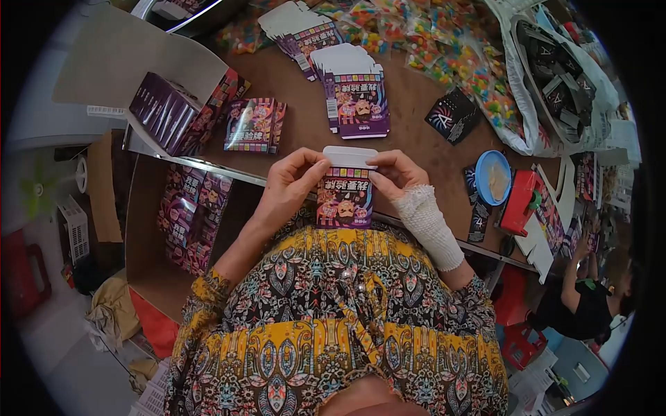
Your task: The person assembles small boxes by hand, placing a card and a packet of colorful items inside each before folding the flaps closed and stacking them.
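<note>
A purple printed box (345, 197) with a white flap raised at its top is held upright near my body at the table's front edge. My left hand (297, 182) pinches the upper left corner of this box. At its upper right corner, my right hand (401, 175), with a white knitted wrist cover, grips the box by the flap's base. Beyond the hands lies a stack of flat purple cartons (357, 104) with white flaps, and a second stack (310, 45) sits behind it. Finished-looking purple boxes (251, 125) stand to the left.
Candy packets (444, 52) cover the back. A white bag (531, 118) of black packets stands at the right, near a blue round lid (493, 177) and a red tape dispenser (522, 203). Left are an open carton (149, 243) and a white box (139, 52). Another person (579, 298) is at far right.
</note>
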`<move>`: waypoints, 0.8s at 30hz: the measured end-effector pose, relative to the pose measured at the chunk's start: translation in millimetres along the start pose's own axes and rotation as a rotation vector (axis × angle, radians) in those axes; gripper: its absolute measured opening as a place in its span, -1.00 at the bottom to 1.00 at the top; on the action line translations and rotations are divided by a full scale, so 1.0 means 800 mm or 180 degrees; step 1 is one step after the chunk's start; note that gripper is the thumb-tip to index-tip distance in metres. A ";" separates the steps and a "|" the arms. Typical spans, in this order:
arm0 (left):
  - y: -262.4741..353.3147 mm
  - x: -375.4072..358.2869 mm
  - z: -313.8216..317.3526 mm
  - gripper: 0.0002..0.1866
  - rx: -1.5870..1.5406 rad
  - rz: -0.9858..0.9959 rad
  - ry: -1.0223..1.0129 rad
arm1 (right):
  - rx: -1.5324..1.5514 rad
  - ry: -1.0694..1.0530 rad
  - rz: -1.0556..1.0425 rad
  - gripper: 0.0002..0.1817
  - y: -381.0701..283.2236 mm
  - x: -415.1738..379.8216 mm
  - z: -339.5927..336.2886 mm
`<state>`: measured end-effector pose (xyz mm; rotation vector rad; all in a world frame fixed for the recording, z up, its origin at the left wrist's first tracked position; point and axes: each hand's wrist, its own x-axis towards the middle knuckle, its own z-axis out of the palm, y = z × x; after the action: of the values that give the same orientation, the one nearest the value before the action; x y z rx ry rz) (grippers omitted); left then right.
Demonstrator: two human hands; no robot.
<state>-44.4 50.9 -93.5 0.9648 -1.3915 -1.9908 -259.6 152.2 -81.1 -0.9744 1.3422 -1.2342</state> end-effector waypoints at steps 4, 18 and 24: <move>-0.011 0.006 -0.007 -0.83 0.0682 0.0173 -0.0071 | -0.0050 0.0007 0.0550 -0.80 0.004 -0.003 -0.006; 0.020 0.000 -0.002 -0.83 0.0797 0.0294 -0.0079 | -0.0443 0.0053 0.0311 -0.84 -0.021 0.003 -0.005; 0.051 0.000 0.009 -0.82 0.0368 -0.0082 -0.0204 | -0.0049 0.0099 0.0664 -0.81 -0.052 0.008 -0.005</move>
<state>-49.8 41.2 -53.2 0.9815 -1.5514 -1.9942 -267.4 140.8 -41.5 -0.8059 1.4407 -1.0859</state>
